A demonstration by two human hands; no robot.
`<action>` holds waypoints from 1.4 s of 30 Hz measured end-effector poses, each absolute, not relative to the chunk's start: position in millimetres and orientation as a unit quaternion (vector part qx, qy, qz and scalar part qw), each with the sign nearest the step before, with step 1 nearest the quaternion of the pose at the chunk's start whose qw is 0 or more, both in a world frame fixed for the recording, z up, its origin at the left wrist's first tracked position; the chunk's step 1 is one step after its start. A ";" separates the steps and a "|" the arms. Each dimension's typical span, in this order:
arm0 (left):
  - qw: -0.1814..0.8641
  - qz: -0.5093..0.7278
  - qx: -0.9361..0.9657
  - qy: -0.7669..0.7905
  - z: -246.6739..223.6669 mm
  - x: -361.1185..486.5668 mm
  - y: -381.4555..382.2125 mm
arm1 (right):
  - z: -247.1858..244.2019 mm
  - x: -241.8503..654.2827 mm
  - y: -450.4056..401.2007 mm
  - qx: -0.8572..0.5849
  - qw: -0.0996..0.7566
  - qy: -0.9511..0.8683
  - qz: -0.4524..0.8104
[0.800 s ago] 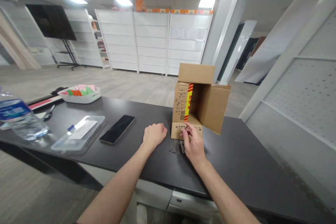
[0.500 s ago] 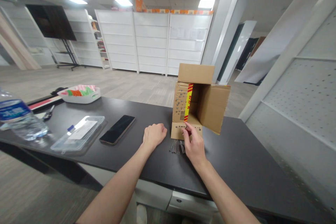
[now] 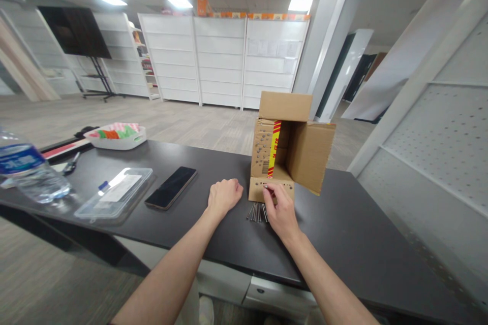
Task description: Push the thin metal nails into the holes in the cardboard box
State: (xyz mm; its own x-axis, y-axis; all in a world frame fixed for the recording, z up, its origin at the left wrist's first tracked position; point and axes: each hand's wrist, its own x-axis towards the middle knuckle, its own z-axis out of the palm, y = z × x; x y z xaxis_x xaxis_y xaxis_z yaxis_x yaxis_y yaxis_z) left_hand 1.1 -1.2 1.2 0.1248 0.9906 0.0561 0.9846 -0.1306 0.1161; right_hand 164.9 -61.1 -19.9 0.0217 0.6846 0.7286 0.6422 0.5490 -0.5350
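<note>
An open cardboard box (image 3: 261, 150) stands on its side on the dark desk, small round metal heads dotting its left panel. A row of holes and a few metal heads run along its lowered front flap (image 3: 253, 192). At that flap, my right hand (image 3: 281, 209) is closed in a pinch on what looks like a nail, mostly hidden by the fingers. Several thin metal nails (image 3: 255, 212) lie fanned out just left of it, in front of the box. My left hand (image 3: 224, 195) rests on the desk in a loose fist, left of the flap.
Left of my left hand lies a black phone (image 3: 171, 188), then a clear plastic case (image 3: 114, 195). A water bottle (image 3: 32, 172) stands at the far left, near a white basket (image 3: 116, 143) of coloured packets. The desk (image 3: 343, 244) extends right of the box.
My right hand's fingers have drawn down and curled in; the index finger, extended before, is now bent at the flap. My left hand has stayed in place.
</note>
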 end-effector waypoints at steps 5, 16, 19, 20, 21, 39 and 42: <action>0.032 0.057 0.743 0.666 1.6 1.2 -1.5 | -22.1 165.0 -61.3 -0.484 0.537 -0.688 0.056; 0.029 0.057 0.745 0.664 -0.2 1.0 -0.6 | -27.4 165.4 -57.2 -0.489 0.535 -0.686 0.063; 0.030 0.058 0.747 0.662 -0.6 1.0 -0.5 | -26.4 165.3 -58.2 -0.492 0.531 -0.688 0.057; 0.029 0.059 0.748 0.660 -0.9 0.8 -0.3 | -26.4 165.3 -58.4 -0.493 0.530 -0.688 0.056; 0.027 0.060 0.750 0.659 -1.1 0.6 -0.2 | -26.7 165.4 -58.4 -0.494 0.530 -0.687 0.058; 0.020 0.064 0.753 0.654 -1.2 0.2 0.4 | -24.1 167.3 -54.6 -0.525 0.447 -0.722 -0.058; 0.012 0.068 0.758 0.649 -2.8 -0.2 1.4 | -25.9 167.9 -53.1 -0.533 0.430 -0.726 -0.061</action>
